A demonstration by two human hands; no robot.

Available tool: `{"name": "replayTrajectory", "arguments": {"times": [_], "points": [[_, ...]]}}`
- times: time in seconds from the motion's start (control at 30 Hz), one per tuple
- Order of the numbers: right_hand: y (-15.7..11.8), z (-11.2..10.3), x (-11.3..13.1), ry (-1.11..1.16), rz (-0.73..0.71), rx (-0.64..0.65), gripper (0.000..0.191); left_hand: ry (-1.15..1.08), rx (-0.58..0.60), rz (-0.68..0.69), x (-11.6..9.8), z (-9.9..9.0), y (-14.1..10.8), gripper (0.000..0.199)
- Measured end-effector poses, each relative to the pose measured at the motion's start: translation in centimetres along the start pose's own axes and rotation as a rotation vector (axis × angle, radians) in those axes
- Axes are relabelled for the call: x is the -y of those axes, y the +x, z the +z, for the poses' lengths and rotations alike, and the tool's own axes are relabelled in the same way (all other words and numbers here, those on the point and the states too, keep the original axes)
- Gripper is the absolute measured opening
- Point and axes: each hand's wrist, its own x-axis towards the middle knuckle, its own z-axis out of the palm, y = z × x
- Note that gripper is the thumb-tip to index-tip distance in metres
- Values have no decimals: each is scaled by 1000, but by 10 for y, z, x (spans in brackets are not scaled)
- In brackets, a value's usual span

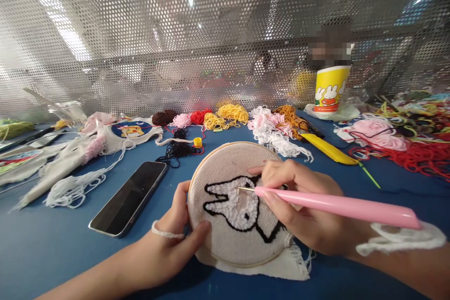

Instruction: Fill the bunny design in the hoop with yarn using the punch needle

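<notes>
An embroidery hoop with off-white cloth is tilted toward me, low in the middle. On the cloth a rabbit is outlined in black yarn, its head largely filled with white loops. My left hand grips the hoop's left rim, thumb on the front. Between the fingers of my right hand is a pink punch needle, its metal tip at the bare patch in the rabbit's head. White yarn hangs in a loop from the handle's back end, over my right wrist.
A black phone lies left of the hoop on the blue table. Behind are yarn bundles, a yellow cutter and a rabbit-print cup. Red yarn spreads right. A perforated metal screen stands at the back.
</notes>
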Motion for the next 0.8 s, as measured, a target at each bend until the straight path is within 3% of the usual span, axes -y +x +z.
{"name": "replayTrajectory", "arguments": {"times": [0.1,0.23,0.3,0.57,0.8], "points": [[1,3,-2,-28,-65,-14,12,9,-15,6,-1,0,0,37],[5,7,-5,-68,-298,-17,14,22,-21,22,-2,0,-1,37],[5,8,-7,-87,-337,19,14,36,-16,19,-2,0,-2,37],[0,5,-7,-316,-354,36,10,84,18,58,-2,0,-4,40],[8,5,7,-277,-128,69,9,99,59,66,-4,-1,-4,43]]}}
